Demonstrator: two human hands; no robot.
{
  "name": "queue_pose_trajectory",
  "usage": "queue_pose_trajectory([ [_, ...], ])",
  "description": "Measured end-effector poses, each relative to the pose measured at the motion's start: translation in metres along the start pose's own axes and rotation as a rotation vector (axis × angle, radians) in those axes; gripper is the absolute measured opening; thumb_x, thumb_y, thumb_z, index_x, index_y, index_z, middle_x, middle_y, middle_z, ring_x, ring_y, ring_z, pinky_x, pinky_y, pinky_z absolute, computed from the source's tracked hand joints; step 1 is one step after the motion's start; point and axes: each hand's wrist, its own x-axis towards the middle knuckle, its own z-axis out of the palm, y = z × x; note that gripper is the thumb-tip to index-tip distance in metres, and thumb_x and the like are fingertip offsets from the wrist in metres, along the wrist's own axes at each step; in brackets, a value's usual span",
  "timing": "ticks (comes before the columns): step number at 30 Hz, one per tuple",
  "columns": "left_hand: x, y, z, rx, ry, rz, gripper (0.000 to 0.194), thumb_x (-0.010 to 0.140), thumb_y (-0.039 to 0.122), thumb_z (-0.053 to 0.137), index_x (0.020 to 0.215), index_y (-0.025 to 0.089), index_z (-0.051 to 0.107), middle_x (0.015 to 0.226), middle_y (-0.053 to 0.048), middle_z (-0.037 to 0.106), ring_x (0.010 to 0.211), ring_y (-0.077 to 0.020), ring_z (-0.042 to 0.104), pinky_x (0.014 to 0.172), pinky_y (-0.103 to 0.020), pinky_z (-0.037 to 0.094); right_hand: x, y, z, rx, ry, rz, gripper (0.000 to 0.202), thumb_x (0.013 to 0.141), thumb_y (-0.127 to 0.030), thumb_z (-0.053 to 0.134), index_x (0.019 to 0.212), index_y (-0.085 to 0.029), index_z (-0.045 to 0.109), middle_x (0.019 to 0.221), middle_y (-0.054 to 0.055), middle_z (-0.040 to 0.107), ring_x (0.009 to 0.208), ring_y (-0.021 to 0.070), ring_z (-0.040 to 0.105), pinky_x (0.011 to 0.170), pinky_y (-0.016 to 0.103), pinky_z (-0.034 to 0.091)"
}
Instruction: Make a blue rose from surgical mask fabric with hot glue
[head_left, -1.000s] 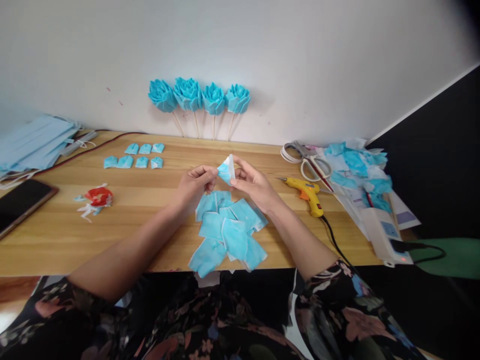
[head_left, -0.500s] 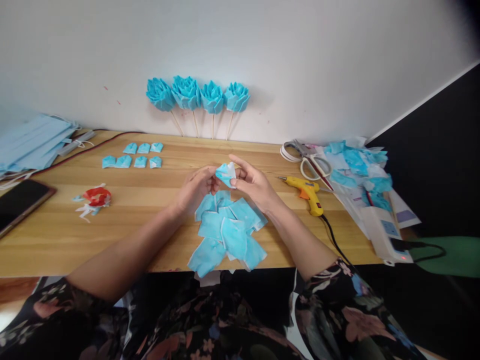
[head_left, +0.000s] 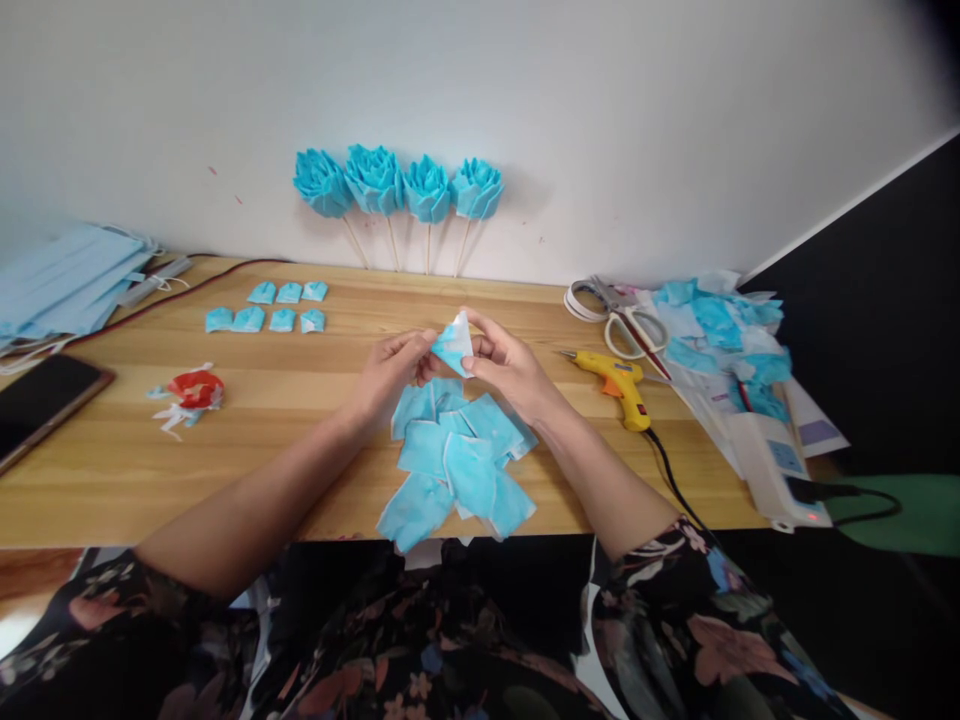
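Between my two hands, above the middle of the wooden table, is a small blue and white fabric piece [head_left: 453, 346] with a pointed top. My left hand [head_left: 397, 372] pinches its left edge. On the right edge, the thumb and fingers of my right hand [head_left: 511, 366] grip it. Just below my hands lies a loose pile of blue fabric pieces [head_left: 469, 470]. Several small folded blue pieces [head_left: 247, 319] rest in two rows at the back left.
Blue flowers on sticks [head_left: 375, 182] lean against the wall. On the right are a yellow glue gun [head_left: 619, 385], scissors [head_left: 635, 332], tape [head_left: 585, 300], fabric scraps [head_left: 716, 320] and a power strip [head_left: 776, 470]. Masks [head_left: 67, 280], a phone [head_left: 46, 405] and red scraps [head_left: 196, 390] are left.
The piece between my hands now shows a pointed top and more of its white side. My hands have stayed in nearly the same place, and the view has shifted slightly.
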Motion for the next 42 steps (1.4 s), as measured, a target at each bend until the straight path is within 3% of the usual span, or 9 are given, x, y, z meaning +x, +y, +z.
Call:
queue_pose_trajectory([
  [6, 0.0, -0.002, -0.003, 0.121, 0.008, 0.017, 0.03, 0.08, 0.045, 0.073, 0.07, 0.017, 0.068, 0.06, 0.0, 0.059, 0.053, -0.0091, 0.048, 0.052, -0.023, 0.037, -0.001, 0.001, 0.001, -0.028, -0.02, -0.006, 0.075, 0.078, -0.026, 0.07, 0.148, -0.024, 0.043, 0.08, -0.003, 0.064, 0.074, 0.0135, 0.059, 0.07, 0.028, 0.05],
  [11, 0.0, 0.004, 0.0, 0.241, 0.054, 0.092, 0.035, 0.08, 0.046, 0.071, 0.063, 0.017, 0.061, 0.054, 0.002, 0.052, 0.049, -0.0082, 0.043, 0.05, -0.023, 0.035, -0.001, -0.001, 0.0, 0.019, -0.053, 0.03, 0.078, 0.078, -0.027, 0.072, 0.149, -0.024, 0.041, 0.083, -0.003, 0.065, 0.075, 0.0128, 0.061, 0.072, 0.028, 0.052],
  [14, 0.0, 0.006, 0.001, 0.233, 0.078, 0.115, 0.038, 0.081, 0.047, 0.068, 0.061, 0.017, 0.055, 0.052, 0.003, 0.048, 0.047, -0.0076, 0.04, 0.047, -0.022, 0.032, -0.001, -0.005, -0.004, 0.034, -0.088, 0.046, 0.081, 0.078, -0.028, 0.076, 0.15, -0.028, 0.04, 0.093, 0.0, 0.07, 0.083, 0.0151, 0.064, 0.079, 0.031, 0.054],
  [20, 0.0, 0.005, 0.002, 0.284, 0.062, 0.113, 0.035, 0.08, 0.045, 0.067, 0.062, 0.017, 0.058, 0.051, 0.004, 0.048, 0.047, -0.0077, 0.04, 0.048, -0.022, 0.032, 0.0, -0.011, -0.009, 0.065, 0.004, 0.013, 0.073, 0.079, -0.036, 0.076, 0.146, -0.03, 0.046, 0.114, 0.004, 0.073, 0.099, 0.0189, 0.066, 0.091, 0.037, 0.054],
  [31, -0.004, 0.003, 0.005, 0.334, -0.007, 0.081, 0.029, 0.08, 0.041, 0.069, 0.065, 0.016, 0.064, 0.054, 0.003, 0.053, 0.049, -0.0073, 0.041, 0.049, -0.021, 0.034, 0.001, -0.011, -0.01, 0.06, 0.083, -0.027, 0.054, 0.079, -0.034, 0.074, 0.131, -0.03, 0.061, 0.099, 0.001, 0.072, 0.091, 0.0165, 0.064, 0.087, 0.035, 0.055],
  [36, -0.005, 0.002, 0.004, 0.32, -0.038, 0.09, 0.03, 0.081, 0.043, 0.07, 0.069, 0.016, 0.068, 0.058, 0.001, 0.059, 0.053, -0.0088, 0.047, 0.052, -0.022, 0.038, 0.001, -0.011, -0.008, 0.052, 0.15, -0.054, 0.05, 0.076, -0.026, 0.074, 0.125, -0.029, 0.066, 0.085, -0.003, 0.068, 0.081, 0.0133, 0.061, 0.085, 0.032, 0.053],
  [42, -0.006, 0.0, 0.001, 0.212, -0.079, 0.062, 0.037, 0.084, 0.051, 0.067, 0.072, 0.017, 0.067, 0.067, -0.001, 0.062, 0.064, -0.0121, 0.055, 0.062, -0.025, 0.044, 0.001, -0.011, -0.007, 0.037, 0.17, -0.058, 0.05, 0.078, -0.028, 0.071, 0.127, -0.03, 0.065, 0.082, -0.003, 0.066, 0.075, 0.0129, 0.058, 0.076, 0.031, 0.053],
])
